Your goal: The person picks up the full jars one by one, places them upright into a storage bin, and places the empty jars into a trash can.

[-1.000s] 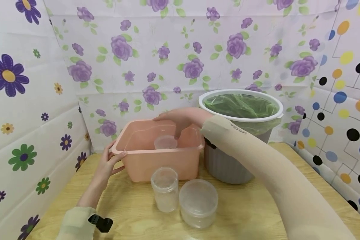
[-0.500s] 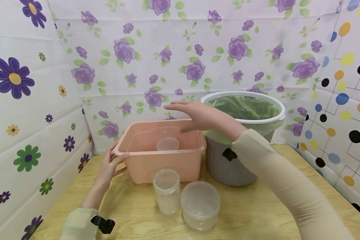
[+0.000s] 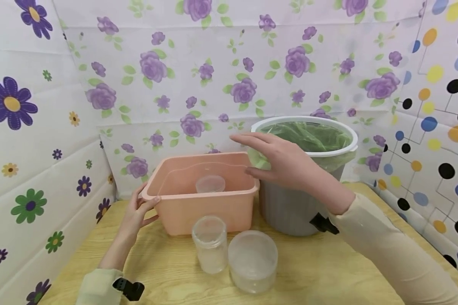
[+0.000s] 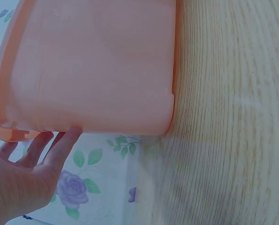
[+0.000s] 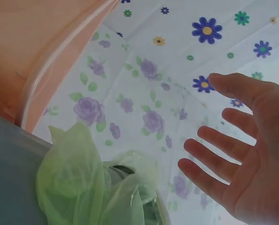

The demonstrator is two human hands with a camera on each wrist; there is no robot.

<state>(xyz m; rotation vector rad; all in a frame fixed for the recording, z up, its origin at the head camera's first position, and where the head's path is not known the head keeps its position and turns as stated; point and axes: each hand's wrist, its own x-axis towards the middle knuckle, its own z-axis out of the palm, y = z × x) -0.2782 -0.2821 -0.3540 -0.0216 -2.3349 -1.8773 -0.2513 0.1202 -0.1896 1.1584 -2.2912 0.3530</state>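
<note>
A pink plastic basin [image 3: 206,214] stands on the table, and a round clear container [image 3: 210,184] lies inside it. My left hand [image 3: 135,216] grips the basin's left end, thumb on the front rim; in the left wrist view its fingers [image 4: 64,147] press the outer wall below the rim. My right hand [image 3: 286,163] hangs in the air over the gap between basin and bin, fingers spread and holding nothing. In the right wrist view that hand [image 5: 242,150] is apart from everything. In front of the basin stand a tall clear jar [image 3: 210,248] and a low round lidded tub [image 3: 252,260].
To the basin's right stands a grey bin [image 3: 286,212] with a white rim and a green bag [image 3: 309,135] lining it. The wooden table [image 3: 175,279] meets flower-print sheets [image 3: 213,106] behind and at the left, and a dotted sheet [image 3: 435,169] at the right.
My right hand has come up out of the basin, leaving the round container inside, and moved right towards the bin. My left hand keeps its grip on the basin.
</note>
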